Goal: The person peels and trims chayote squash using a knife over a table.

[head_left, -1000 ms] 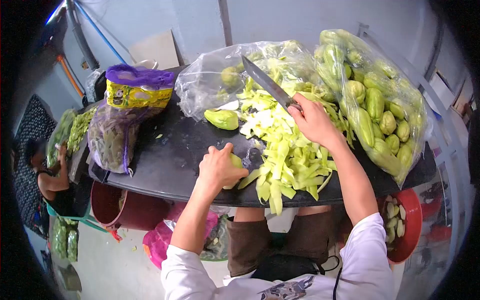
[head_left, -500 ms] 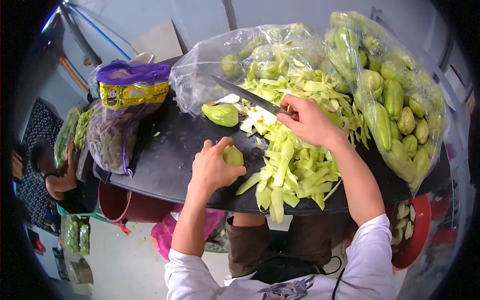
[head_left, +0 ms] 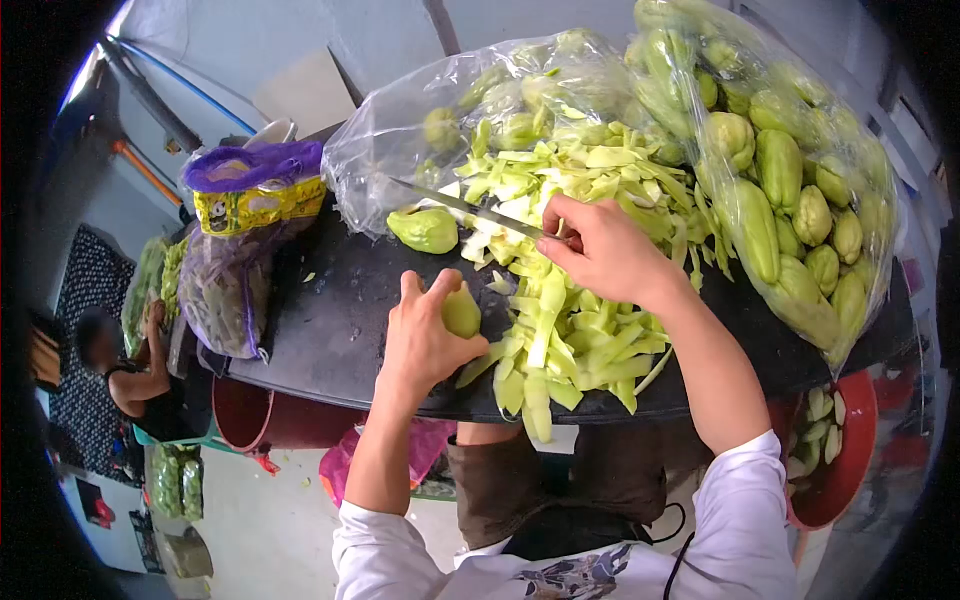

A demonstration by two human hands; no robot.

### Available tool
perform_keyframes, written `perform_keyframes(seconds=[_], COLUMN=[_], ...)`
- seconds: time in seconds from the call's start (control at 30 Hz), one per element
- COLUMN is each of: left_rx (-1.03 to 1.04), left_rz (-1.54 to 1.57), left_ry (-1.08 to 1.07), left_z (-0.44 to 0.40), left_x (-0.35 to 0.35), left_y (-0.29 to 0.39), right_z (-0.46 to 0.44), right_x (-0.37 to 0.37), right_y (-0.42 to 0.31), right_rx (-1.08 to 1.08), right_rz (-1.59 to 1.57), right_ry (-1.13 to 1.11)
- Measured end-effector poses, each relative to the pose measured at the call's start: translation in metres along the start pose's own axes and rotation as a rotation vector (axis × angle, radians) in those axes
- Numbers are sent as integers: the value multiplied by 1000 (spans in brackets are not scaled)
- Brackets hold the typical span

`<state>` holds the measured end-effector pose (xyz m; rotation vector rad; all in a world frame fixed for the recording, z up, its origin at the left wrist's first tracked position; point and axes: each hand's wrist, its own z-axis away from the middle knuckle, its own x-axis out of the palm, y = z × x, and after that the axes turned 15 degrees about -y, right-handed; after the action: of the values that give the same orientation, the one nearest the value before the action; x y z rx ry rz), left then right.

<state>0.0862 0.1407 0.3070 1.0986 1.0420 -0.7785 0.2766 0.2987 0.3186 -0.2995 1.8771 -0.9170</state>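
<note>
My left hand (head_left: 422,328) is wrapped around a pale green chayote (head_left: 461,312) resting on the black tabletop. In my right hand (head_left: 608,248) is a long knife (head_left: 470,208), gripped by its handle, with the blade pointing left over the table. Beneath the blade lies another chayote (head_left: 424,230), apart from both hands. A large heap of chayote peels (head_left: 560,320) spreads under and around my right hand. The knife's handle is mostly hidden by my fingers.
Clear plastic bags of chayotes stand behind the heap (head_left: 440,130) and at the right (head_left: 780,180). A purple mesh bag (head_left: 225,290) sits on the left. Below the table are a dark red bin (head_left: 290,420) and a red tub (head_left: 855,450). Another person (head_left: 140,385) works far left.
The knife's blade has swung slightly lower, lying flatter above the loose chayote. My left hand keeps its hold on the chayote. The whole view has shifted a little.
</note>
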Motion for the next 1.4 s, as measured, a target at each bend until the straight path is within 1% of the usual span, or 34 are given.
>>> perform_keyframes(seconds=[0.07,0.2,0.27,0.3,0.37,0.43,0.5,0.53,0.57,0.63,0.67,0.7,0.77,0.8,0.83,0.9,0.93,0.97,1.03,1.07,1.1,1.17,1.2,1.23,1.27,1.3,1.33,1.4], left_rx=[146,172,110,112,72,88,103,119,155,137,72,92,313,349,356,377,385,389,298,382,375,335,277,272,266,264,301,343], left_rz=[46,43,53,49,287,328,1000,1163,1321,1618,1804,1959,2087,2119,2125,2235,2242,2248,2325,2347,2350,2397,2417,2423,2463,2502,2487,2576], left_ry=[147,176,121,125,11,34,25,31,25,0,-56,15,43,-5,-5,-176,-215,-210,-171,-204,-200,-120,-72,-66,9,88,149,193], left_z=[-5,-12,-16,-19,-27,-33,-44,-48,-56,-73,-97,-108,-108,-103,-107,-114,-114,-115,-118,-117,-121,-128,-127,-128,-129,-131,-137,-145], left_x=[7,6,5,8,15,15,10,2,-1,-10,0,2,-3,-10,-9,-10,-13,-16,-23,-24,-24,-23,-24,-23,-20,-17,-14,-17], left_y=[0,2,0,-3,-11,-14,-11,-4,1,15,6,15,42,49,46,43,41,41,41,39,36,33,34,34,33,30,24,9], right_z=[2,7,9,9,7,6,5,3,-1,-12,-22,-28,-42,-50,-51,-47,-45,-48,-53,-55,-57,-61,-64,-65,-65,-65,-64,-63], right_x=[0,1,-1,0,7,8,9,12,14,24,32,31,26,26,20,2,-3,-6,-12,-14,-13,-11,-7,-6,-6,-7,-5,-3], right_y=[0,0,2,4,11,6,-7,-8,-10,-10,-3,-4,-4,-9,-12,-24,-30,-27,-17,-13,-11,-6,-4,-4,-4,-7,-9,-12], right_rx=[6,10,6,10,-6,-22,152,183,176,162,12,9,12,-117,-117,136,86,84,-38,-35,-33,-50,-87,-85,-54,-25,-18,14], right_rz=[-21,-10,-5,-4,-36,-59,-170,-241,-222,-365,-459,-444,-378,-438,-429,-263,-201,-195,-159,-100,-103,-89,-87,-87,-24,41,35,6], right_ry=[-7,-4,1,-4,20,47,5,12,12,102,189,192,236,303,302,178,200,194,142,136,131,181,233,225,236,246,231,214])
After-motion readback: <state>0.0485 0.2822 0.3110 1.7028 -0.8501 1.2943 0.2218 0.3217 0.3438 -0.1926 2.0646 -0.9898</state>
